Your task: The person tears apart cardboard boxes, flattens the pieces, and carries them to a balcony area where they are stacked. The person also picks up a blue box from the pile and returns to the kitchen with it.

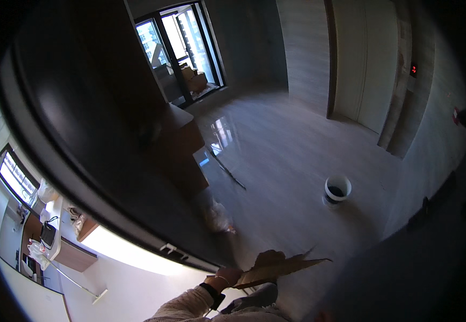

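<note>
My left hand [229, 277] is closed around a torn piece of brown cardboard [275, 269] at the bottom middle. A dark band circles the wrist, below a light knit sleeve. The cardboard's ragged end points to the right, over the floor. Right beside the hand runs the edge of a large dark door [136, 229], with metal lock parts [173, 251] set into it. My right hand is out of view; the lower right is deep in shadow.
A white bucket [338, 188] with dark contents stands on the glossy tiled floor [281, 149]. A thin rod [229, 171] lies left of it. Elevator doors [363, 60] are at the back right. In the bright room at left, a flat mop [76, 279] leans by a counter.
</note>
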